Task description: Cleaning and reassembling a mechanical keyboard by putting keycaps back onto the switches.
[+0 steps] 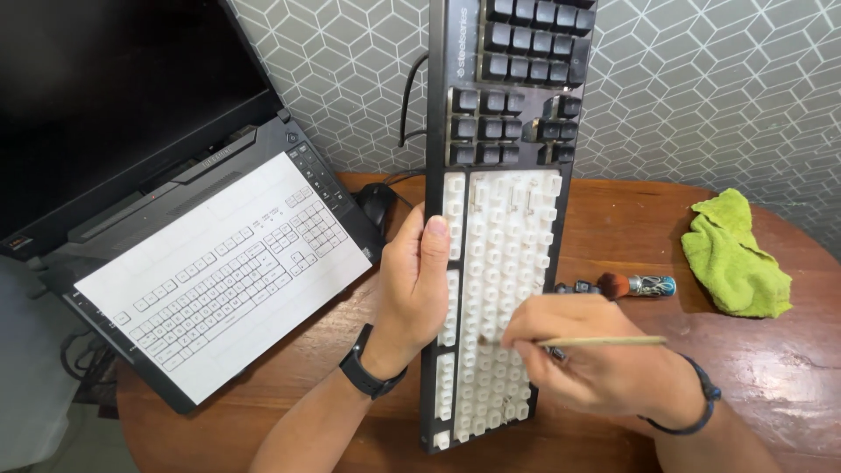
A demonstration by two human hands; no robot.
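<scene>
White switch stems bared over most of keyboard [495,263], stood up on bench [771,368]; black caps left only at far end. Left hand [416,289] clasped on keyboard's left edge, right hand [587,363] pinching thin brush [604,341] against lower rows. Green cloth [734,256] right of keyboard, untouched

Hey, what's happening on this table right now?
A person is working on a keyboard stood lengthwise on a round wooden table. Most black keycaps are off, baring white switches. The left hand grips its edge; the right hand pokes a thin wooden stick between the switches. A small brush and a green cloth lie to the right. A laptop on the left carries a printed keyboard layout sheet.
</scene>
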